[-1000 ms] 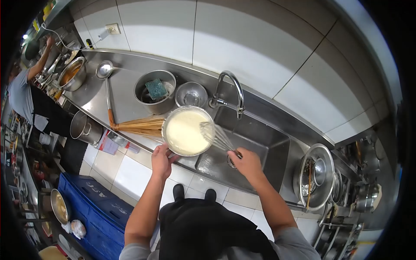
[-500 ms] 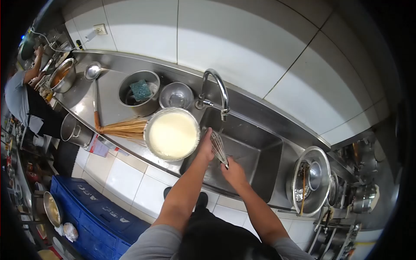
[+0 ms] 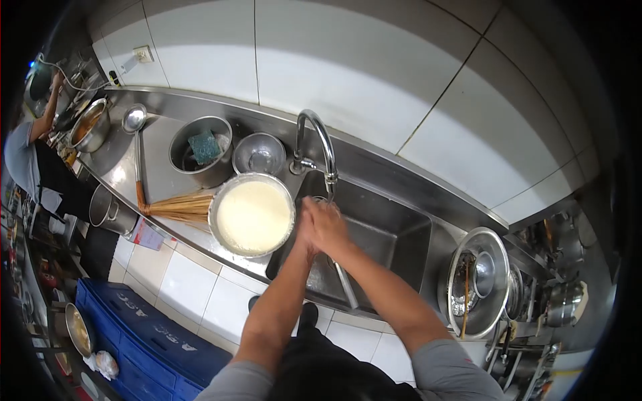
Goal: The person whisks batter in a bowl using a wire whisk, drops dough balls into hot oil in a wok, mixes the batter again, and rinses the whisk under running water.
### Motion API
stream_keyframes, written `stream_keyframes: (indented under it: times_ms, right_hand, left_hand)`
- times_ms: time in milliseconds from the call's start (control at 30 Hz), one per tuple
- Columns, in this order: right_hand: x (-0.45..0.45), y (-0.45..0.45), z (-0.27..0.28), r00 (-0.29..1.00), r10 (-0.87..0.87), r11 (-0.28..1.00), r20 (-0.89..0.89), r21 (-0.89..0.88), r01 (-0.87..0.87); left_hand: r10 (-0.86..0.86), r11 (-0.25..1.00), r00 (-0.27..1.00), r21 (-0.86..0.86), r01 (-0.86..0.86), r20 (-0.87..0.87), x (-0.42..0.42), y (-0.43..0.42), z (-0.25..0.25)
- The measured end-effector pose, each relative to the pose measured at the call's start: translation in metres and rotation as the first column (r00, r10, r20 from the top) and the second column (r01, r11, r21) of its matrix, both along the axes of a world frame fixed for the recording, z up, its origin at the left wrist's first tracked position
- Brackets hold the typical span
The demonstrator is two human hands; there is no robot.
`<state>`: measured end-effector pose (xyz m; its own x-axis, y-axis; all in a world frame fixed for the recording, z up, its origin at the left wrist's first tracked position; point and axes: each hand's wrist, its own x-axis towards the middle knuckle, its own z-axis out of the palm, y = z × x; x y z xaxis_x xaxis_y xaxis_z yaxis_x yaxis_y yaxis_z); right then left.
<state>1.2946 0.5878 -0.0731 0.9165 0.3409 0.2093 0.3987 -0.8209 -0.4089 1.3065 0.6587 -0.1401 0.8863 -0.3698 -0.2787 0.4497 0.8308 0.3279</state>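
Note:
Under the tap's spout, my two hands are pressed together around the wire end of a whisk (image 3: 346, 286). Its metal handle sticks out below them, slanting down over the sink. My right hand (image 3: 328, 228) lies on top, fingers wrapped over the wires. My left hand (image 3: 305, 232) closes on the whisk from the other side, its fingers partly hidden by the right. Just left of my hands, a round metal pot (image 3: 212, 224) of pale yellow, creamy liquid rests on the counter's front edge. The curved chrome tap (image 3: 328, 144) stands behind my hands.
Left on the steel counter are a stick brush (image 3: 180, 206), a ladle (image 3: 138, 164), a pot (image 3: 172, 154) with a green scrub pad and a small bowl (image 3: 267, 137). A large basin (image 3: 498, 250) sits right of the sink (image 3: 411, 267). Another person (image 3: 47, 160) works far left.
My right hand has left the whisk's handle end and moved up onto the wires, beside my left. The handle now hangs free below. The view has shifted slightly.

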Motion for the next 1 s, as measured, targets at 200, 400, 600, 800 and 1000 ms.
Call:
stream_keyframes:
  times_ms: [200, 400, 600, 800, 1000]
  right_hand:
    - [0.001, -0.014, -0.023, 0.954, -0.252, 0.94, 0.162, 0.275, 0.201]
    - [-0.002, -0.017, -0.012, 0.871, -0.397, 0.711, -0.289, 0.502, 0.492]
    - [0.024, -0.023, -0.011, 0.871, -0.362, 0.741, -0.333, 0.465, 0.485]
    - [0.001, -0.004, -0.011, 0.954, -0.209, 0.852, -0.216, 0.438, 0.286]
    - [-0.007, -0.007, -0.016, 0.937, -0.266, 0.817, -0.228, 0.464, 0.344]
  left_hand:
    - [0.109, 0.994, 0.994, -0.023, -0.108, 0.022, -0.003, -0.013, 0.017]
    - [0.115, 0.973, 0.993, 0.205, -0.107, -0.028, 0.001, -0.01, 0.015]
    - [0.231, 0.905, 0.966, 0.339, -0.256, 0.112, -0.006, -0.018, 0.007]
    - [0.121, 0.986, 0.993, 0.119, -0.12, -0.002, -0.009, 0.004, -0.011]
    - [0.096, 0.99, 0.994, 0.109, -0.091, -0.048, -0.02, -0.001, -0.01]
